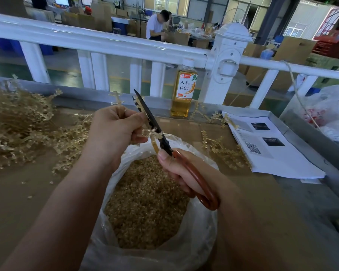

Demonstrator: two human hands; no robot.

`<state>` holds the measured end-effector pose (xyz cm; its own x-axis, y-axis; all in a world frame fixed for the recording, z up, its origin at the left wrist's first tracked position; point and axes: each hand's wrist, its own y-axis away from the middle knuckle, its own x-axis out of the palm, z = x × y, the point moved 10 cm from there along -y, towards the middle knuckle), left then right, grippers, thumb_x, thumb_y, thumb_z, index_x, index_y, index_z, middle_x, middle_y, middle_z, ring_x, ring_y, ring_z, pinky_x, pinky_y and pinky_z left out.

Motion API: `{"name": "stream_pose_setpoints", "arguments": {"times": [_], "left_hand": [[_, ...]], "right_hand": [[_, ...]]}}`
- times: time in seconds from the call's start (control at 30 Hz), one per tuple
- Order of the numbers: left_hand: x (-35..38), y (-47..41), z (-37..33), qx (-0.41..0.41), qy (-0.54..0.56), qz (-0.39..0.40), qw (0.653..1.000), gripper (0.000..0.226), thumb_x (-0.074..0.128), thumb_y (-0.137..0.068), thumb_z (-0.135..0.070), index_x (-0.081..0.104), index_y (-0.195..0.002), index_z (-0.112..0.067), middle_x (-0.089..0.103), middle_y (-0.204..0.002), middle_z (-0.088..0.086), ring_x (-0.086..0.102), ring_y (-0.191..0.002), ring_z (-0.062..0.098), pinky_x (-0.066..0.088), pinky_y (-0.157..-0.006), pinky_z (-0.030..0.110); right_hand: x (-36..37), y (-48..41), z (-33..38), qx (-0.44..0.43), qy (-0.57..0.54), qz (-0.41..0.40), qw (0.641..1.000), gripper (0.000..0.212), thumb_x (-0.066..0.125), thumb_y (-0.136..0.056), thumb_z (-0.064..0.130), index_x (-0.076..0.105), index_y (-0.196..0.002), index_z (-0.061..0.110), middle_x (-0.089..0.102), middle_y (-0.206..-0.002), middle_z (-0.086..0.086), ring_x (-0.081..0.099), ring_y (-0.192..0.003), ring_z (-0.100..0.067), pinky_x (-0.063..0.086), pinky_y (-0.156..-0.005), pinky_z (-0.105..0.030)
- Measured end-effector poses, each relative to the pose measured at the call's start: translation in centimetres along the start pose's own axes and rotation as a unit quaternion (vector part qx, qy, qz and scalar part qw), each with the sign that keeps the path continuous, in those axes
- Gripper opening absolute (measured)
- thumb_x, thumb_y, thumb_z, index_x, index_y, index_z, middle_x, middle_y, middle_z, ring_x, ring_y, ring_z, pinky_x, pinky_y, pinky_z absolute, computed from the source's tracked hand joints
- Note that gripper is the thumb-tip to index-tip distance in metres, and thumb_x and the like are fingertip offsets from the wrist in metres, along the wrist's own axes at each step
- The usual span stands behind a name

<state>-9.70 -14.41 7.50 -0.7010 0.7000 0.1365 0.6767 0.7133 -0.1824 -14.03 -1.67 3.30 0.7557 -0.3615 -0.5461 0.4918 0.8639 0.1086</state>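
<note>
We are reaching both forearms out over the brown table [27,192], the two hands meeting above an open bag. Our left hand [115,127] is turning knuckles-up, its fingers curling in and pinching a pale amber plastic sprig [154,144] between thumb and fingertips. Our right hand [184,173] is gripping the scissors [154,122] by their red-brown handles, fingers wrapped through the loops and thumb lying along the top. The dark blades are pointing up and away from us and crossing the sprig right beside the left fingertips; how far apart the blades are standing we cannot tell.

Directly under the hands, the clear plastic bag [114,173] is standing open and holding a deep heap of small amber pieces [145,202]. A loose pile [18,124] of the same sprigs is lying on the table to the left, and a bottle [184,89] of yellow drink is standing beyond.
</note>
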Motion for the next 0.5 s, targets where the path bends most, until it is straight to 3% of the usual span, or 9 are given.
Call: {"name": "stream_pose_setpoints", "arguments": {"times": [0.17, 0.3, 0.43, 0.5], "left_hand": [[-0.17, 0.16, -0.07, 0.008, -0.005, -0.032, 0.999, 0.02, 0.064, -0.083, -0.005, 0.054, -0.066, -0.004, 0.052, -0.049, 0.001, 0.05, -0.039, 0.004, 0.053, -0.047, 0.021], [-0.23, 0.18, 0.08, 0.0, -0.003, -0.027, 1.0, 0.019, 0.064, -0.083, -0.007, 0.055, -0.067, -0.004, 0.052, -0.053, 0.002, 0.052, -0.041, 0.005, 0.055, -0.052, 0.024], [-0.27, 0.15, 0.05, -0.008, 0.012, -0.022, 1.0, 0.019, 0.064, -0.083, -0.007, 0.056, -0.066, -0.005, 0.053, -0.057, 0.004, 0.053, -0.044, 0.007, 0.056, -0.052, 0.022], [-0.23, 0.18, -0.02, -0.01, 0.019, -0.018, 1.0, 0.018, 0.063, -0.084, -0.006, 0.056, -0.067, -0.004, 0.054, -0.056, 0.004, 0.053, -0.045, 0.008, 0.055, -0.052, 0.022]], "right_hand": [[0.12, -0.15, -0.31, 0.013, -0.025, 0.001, 1.0, 0.039, 0.031, -0.069, 0.069, 0.042, -0.076, 0.032, 0.048, -0.047, 0.016, 0.045, -0.037, 0.011, 0.031, -0.037, -0.005], [0.35, -0.35, -0.37, 0.013, -0.025, 0.009, 1.0, 0.044, 0.028, -0.068, 0.068, 0.045, -0.082, 0.029, 0.046, -0.039, 0.031, 0.045, -0.037, 0.015, 0.03, -0.036, -0.001], [0.33, -0.36, -0.18, 0.011, -0.028, 0.005, 1.0, 0.048, 0.028, -0.068, 0.068, 0.047, -0.084, 0.026, 0.045, -0.038, 0.029, 0.044, -0.036, 0.013, 0.03, -0.037, -0.001], [0.21, -0.28, 0.03, 0.005, -0.025, -0.001, 1.0, 0.056, 0.029, -0.073, 0.067, 0.049, -0.088, 0.016, 0.047, -0.04, 0.019, 0.042, -0.034, 0.009, 0.03, -0.037, -0.002]]}}
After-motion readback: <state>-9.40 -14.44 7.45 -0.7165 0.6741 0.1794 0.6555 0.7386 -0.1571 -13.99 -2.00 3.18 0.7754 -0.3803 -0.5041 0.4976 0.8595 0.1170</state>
